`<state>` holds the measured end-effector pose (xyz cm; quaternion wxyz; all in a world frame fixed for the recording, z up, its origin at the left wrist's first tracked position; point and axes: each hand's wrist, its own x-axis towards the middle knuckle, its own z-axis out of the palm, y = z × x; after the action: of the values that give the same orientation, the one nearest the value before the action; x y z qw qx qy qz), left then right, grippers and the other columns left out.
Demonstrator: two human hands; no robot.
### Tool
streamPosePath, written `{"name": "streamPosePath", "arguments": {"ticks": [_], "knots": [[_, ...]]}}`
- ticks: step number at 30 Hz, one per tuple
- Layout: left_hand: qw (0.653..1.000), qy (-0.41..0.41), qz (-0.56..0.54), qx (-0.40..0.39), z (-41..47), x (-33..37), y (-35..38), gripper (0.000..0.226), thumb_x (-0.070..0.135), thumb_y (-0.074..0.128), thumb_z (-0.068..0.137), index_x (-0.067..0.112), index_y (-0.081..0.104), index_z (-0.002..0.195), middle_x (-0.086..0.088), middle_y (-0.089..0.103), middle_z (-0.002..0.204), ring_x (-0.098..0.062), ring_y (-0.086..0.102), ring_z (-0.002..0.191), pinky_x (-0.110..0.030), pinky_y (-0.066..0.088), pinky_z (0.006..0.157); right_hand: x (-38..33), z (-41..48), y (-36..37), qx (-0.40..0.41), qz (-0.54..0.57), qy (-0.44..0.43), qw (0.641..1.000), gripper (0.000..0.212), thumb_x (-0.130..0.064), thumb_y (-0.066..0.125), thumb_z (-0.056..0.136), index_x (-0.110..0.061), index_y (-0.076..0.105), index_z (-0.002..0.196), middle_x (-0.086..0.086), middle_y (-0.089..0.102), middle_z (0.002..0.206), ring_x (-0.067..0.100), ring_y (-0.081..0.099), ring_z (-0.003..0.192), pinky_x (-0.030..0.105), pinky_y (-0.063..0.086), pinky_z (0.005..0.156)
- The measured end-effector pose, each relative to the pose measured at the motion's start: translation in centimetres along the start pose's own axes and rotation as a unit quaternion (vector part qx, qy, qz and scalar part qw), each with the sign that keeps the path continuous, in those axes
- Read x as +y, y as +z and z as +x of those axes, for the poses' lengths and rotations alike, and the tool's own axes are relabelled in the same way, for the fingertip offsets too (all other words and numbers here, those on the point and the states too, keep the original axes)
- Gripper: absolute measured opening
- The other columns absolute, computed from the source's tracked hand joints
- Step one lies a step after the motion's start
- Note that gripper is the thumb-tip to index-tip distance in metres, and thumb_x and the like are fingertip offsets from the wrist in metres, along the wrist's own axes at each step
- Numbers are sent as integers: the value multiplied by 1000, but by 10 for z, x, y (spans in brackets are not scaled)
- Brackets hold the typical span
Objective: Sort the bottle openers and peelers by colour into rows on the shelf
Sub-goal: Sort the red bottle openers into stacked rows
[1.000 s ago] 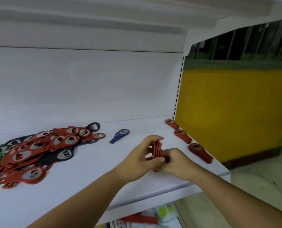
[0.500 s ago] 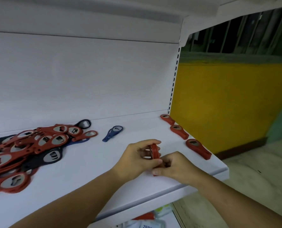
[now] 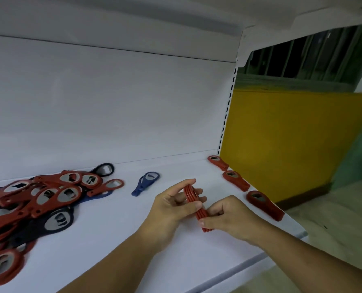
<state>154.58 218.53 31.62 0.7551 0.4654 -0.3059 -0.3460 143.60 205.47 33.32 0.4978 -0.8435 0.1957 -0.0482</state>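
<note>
Both hands hold one stack of red bottle openers (image 3: 193, 203) on edge above the white shelf (image 3: 116, 233). My left hand (image 3: 173, 206) grips the stack's upper part between thumb and fingers. My right hand (image 3: 228, 218) pinches its lower end. Along the shelf's right edge lie three small piles of red openers: a far one (image 3: 217, 162), a middle one (image 3: 236, 180) and a near one (image 3: 264, 205). A single blue opener (image 3: 146, 182) lies left of my hands. A big mixed heap of red and dark openers (image 3: 34, 199) covers the shelf's left side.
The shelf's white back panel (image 3: 112, 106) rises behind everything and an upper shelf hangs overhead. A slotted upright (image 3: 226, 115) marks the right end. Beyond it stand a yellow wall (image 3: 292, 140) and a tiled floor (image 3: 334, 218).
The stack stays between both hands with the grips barely changed. The view has shifted a little, so the heap on the left sits differently in frame.
</note>
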Motion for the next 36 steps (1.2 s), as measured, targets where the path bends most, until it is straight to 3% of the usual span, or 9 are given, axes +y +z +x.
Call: {"name": "streamPosePath", "arguments": {"ticks": [4, 8, 10, 12, 14, 23, 26, 30, 36], "knots": [[998, -54, 23, -4, 12, 2, -18, 98, 7, 82, 68, 40, 29, 143, -3, 54, 136, -17, 52, 125, -36, 42, 103, -7, 31, -10, 82, -92, 51, 991, 19, -25, 78, 68, -11, 72, 57, 5, 55, 53, 12, 44, 49, 21, 31, 47], [994, -83, 23, 73, 18, -2, -22, 78, -2, 74, 76, 26, 41, 141, -7, 47, 140, -17, 50, 123, -29, 47, 93, -5, 85, -34, 163, -227, 130, 951, 33, -32, 78, 63, -13, 54, 52, 1, 49, 53, 18, 53, 52, 25, 33, 49], [993, -90, 30, 71, 19, -5, -21, 72, -2, 76, 71, 27, 50, 131, -7, 53, 133, -17, 54, 120, -32, 48, 96, -6, 111, -42, 178, -270, 149, 934, 29, -33, 78, 63, -11, 64, 76, 3, 59, 72, 19, 61, 71, 23, 39, 52], [993, -91, 49, 64, 20, -5, -20, 68, 5, 76, 63, 32, 54, 121, -4, 58, 127, -15, 56, 118, -38, 45, 104, -9, 131, -48, 184, -303, 160, 921, 49, -32, 79, 66, -11, 63, 108, 4, 62, 92, 18, 58, 81, 22, 39, 53], [992, -87, 71, 62, 21, -7, -21, 61, 0, 75, 71, 33, 55, 119, -1, 62, 121, -13, 58, 115, -40, 44, 105, -12, 148, -46, 190, -338, 156, 909, 54, -29, 78, 69, -12, 59, 117, 5, 62, 102, 19, 57, 87, 23, 41, 58], [989, -83, 109, 49, 19, -10, -22, 45, 2, 66, 84, 33, 56, 116, 5, 66, 111, 2, 61, 103, -11, 46, 76, -10, 188, -43, 204, -365, 178, 891, 38, -29, 74, 64, -10, 67, 97, 6, 68, 88, 22, 63, 78, 29, 54, 71], [989, -81, 115, 52, 17, -8, -19, 42, 1, 63, 86, 32, 57, 113, 5, 67, 108, 2, 61, 99, -5, 44, 68, -3, 185, -38, 240, -358, 170, 886, 36, -33, 72, 70, -11, 64, 98, 5, 66, 87, 24, 62, 81, 26, 51, 65], [989, -71, 118, 47, 10, -6, -19, 39, -1, 60, 87, 30, 57, 110, 4, 68, 104, -3, 62, 96, -6, 45, 66, 17, 178, -21, 316, -357, 152, 866, 27, -43, 63, 79, -16, 61, 83, 1, 60, 75, 22, 54, 71, 25, 36, 53], [990, -80, 104, 61, 4, 0, -20, 36, -2, 58, 89, 26, 58, 111, 1, 71, 100, -1, 64, 87, -8, 47, 69, 30, 179, -13, 366, -327, 137, 860, 40, -54, 60, 81, -15, 66, 77, 4, 65, 75, 25, 62, 76, 25, 37, 55]]}}
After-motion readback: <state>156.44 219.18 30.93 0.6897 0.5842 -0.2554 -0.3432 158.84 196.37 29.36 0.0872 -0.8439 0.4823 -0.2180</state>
